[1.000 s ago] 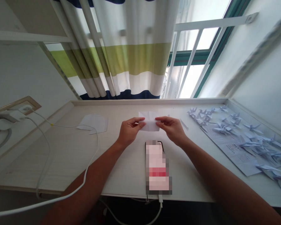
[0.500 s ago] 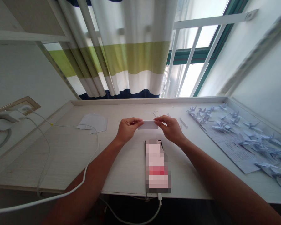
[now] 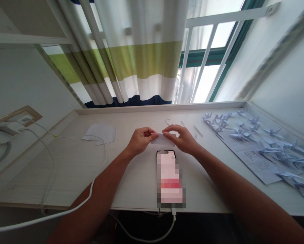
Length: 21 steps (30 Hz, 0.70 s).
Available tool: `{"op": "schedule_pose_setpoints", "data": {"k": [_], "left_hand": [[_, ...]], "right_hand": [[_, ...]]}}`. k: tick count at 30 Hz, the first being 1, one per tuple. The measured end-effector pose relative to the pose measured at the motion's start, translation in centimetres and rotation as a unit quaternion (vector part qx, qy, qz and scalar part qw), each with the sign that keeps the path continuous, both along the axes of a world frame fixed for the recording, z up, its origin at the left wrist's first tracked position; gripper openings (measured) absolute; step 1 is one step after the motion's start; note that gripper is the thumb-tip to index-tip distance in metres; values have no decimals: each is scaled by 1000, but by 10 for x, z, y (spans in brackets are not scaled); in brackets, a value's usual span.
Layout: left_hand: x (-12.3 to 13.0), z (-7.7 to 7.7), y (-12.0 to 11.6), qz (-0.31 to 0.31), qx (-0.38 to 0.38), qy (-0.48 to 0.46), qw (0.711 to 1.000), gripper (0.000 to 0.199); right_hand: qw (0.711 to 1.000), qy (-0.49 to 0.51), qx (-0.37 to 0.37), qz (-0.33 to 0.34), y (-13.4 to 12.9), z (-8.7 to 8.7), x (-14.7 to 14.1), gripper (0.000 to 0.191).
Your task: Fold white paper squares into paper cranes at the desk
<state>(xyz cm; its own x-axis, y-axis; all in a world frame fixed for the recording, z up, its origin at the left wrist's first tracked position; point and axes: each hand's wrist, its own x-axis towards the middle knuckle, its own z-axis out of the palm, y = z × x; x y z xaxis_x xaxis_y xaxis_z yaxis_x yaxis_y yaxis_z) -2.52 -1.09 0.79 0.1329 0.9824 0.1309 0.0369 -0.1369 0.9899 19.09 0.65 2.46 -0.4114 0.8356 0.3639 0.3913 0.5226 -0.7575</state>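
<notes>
A small white piece of paper (image 3: pixel 164 140), apparently folded, is held just above the desk, beyond the phone. My left hand (image 3: pixel 142 139) pinches its upper left corner between thumb and fingertips. On the top edge, near the middle, the thumb of my right hand (image 3: pixel 181 137) presses the paper, with the index finger arched over it. The right hand's other fingers are partly hidden behind the paper. Below both hands lies a phone (image 3: pixel 168 179) with a pinkish, blurred screen and a cable in its lower end.
Several folded paper cranes (image 3: pixel 240 134) cover the right side, some on a printed sheet (image 3: pixel 253 159). Loose white paper sheets (image 3: pixel 101 133) lie at left. Thin paper strips (image 3: pixel 199 130) are scattered behind the right hand. A white charging cable (image 3: pixel 92 184) crosses my left forearm.
The right hand's fingers have slid from the paper's right corner toward its middle, closer to the left hand. The paper has come slightly nearer and now tilts down to the right.
</notes>
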Motion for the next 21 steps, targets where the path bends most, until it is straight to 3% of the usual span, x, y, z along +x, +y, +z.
{"op": "schedule_pose_setpoints", "data": {"k": [4, 10, 16, 21], "left_hand": [[2, 2, -2, -22, -21, -6, 1000, 34], [5, 0, -2, 10, -11, 9, 1000, 34], [1, -6, 2, 39, -5, 22, 999, 38], [0, -7, 4, 37, -16, 12, 999, 38]], "right_hand": [[1000, -25, 1, -13, -1, 1, -4, 22], [998, -51, -1, -41, -1, 2, -6, 25], [995, -62, -75, -10, 4, 7, 7, 33], [995, -48, -90, -12, 6, 8, 13, 35]]}}
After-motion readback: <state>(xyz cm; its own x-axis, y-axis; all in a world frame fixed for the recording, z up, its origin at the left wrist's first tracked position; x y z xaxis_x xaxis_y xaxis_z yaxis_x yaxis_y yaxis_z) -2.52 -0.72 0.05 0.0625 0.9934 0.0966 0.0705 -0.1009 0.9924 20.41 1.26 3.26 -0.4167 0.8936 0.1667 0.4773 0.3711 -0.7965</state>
